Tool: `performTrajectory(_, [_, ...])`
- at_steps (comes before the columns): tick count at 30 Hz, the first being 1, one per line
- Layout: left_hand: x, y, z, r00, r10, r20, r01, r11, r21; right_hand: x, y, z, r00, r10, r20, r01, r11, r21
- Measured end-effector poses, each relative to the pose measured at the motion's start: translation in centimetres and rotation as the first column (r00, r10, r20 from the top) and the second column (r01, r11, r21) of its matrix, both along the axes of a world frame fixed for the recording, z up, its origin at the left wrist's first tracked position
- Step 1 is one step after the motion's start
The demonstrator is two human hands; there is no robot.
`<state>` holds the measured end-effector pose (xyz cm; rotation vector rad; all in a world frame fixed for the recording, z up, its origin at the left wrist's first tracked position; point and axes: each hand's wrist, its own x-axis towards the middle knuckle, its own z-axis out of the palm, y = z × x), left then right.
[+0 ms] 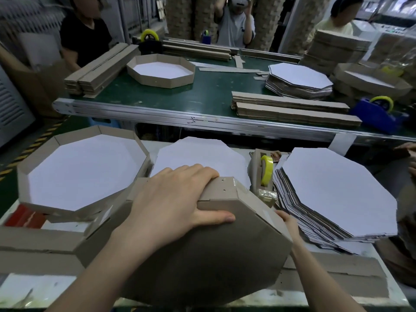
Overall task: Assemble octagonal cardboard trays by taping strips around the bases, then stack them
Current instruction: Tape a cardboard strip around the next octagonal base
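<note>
I hold a brown octagonal tray (202,251) tilted up with its underside facing me, at the front middle of the table. My left hand (171,201) grips its top edge, fingers over the side strip and thumb pressed on the base. My right hand (287,221) is mostly hidden behind the tray's right edge; only a few fingers show against it. A finished tray (33,174) with a white inside sits at the left. A loose white octagonal base (198,154) lies behind the held tray. A stack of white-faced bases (337,190) lies at the right.
A tape dispenser (263,174) with a yellow roll stands between the held tray and the stack of bases. Folded cardboard strips (33,242) lie at the front left. Beyond is a green conveyor (202,95) with another tray, strip bundles, bases and a blue dispenser (378,113). Several people stand behind.
</note>
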<state>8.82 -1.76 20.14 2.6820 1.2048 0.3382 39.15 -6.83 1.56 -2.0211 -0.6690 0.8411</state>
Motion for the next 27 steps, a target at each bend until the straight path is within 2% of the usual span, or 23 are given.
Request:
performTrajectory(3, [-0.1, 0.3, -0.1, 1.000, -0.008, 0.012, 0.008, 1.000, 0.010, -0.8, 2.2, 2.9, 0.982, 0.167, 0.087, -0.173, 0.982, 0.071])
performTrajectory(7, [-0.8, 0.4, -0.2, 0.998, -0.017, 0.056, 0.016, 1.000, 0.018, -2.8, 4.5, 9.5, 0.952, 0.268, 0.147, -0.295, 0.930, 0.221])
performTrajectory(10, [-1.3, 0.1, -0.2, 0.998, -0.021, 0.065, 0.019, 0.999, 0.038, -5.1, 4.1, 14.8, 0.901, 0.431, 0.053, -0.422, 0.839, 0.343])
performTrajectory(13, [-1.9, -0.4, -0.1, 0.994, -0.047, 0.103, 0.040, 0.997, 0.066, -7.9, 2.6, 19.3, 0.779, 0.619, -0.099, -0.533, 0.737, 0.415])
performTrajectory(15, [-2.4, -0.8, -0.1, 0.985, -0.073, 0.154, 0.064, 0.996, 0.062, -9.5, 1.3, 21.3, 0.712, 0.690, -0.127, -0.601, 0.693, 0.398])
performTrajectory(17, [-2.8, -1.0, -0.1, 0.974, -0.103, 0.200, 0.094, 0.994, 0.055, -10.8, 0.1, 22.5, 0.689, 0.720, -0.078, -0.656, 0.666, 0.354])
performTrajectory(19, [-3.0, -1.2, -0.1, 0.964, -0.130, 0.232, 0.123, 0.991, 0.042, -11.7, -0.8, 23.0, 0.695, 0.718, -0.043, -0.672, 0.670, 0.315])
performTrajectory(27, [-3.6, -2.2, 0.4, 0.924, -0.200, 0.325, 0.198, 0.979, 0.040, -12.5, -2.0, 22.4, 0.729, 0.680, -0.076, -0.647, 0.722, 0.245])
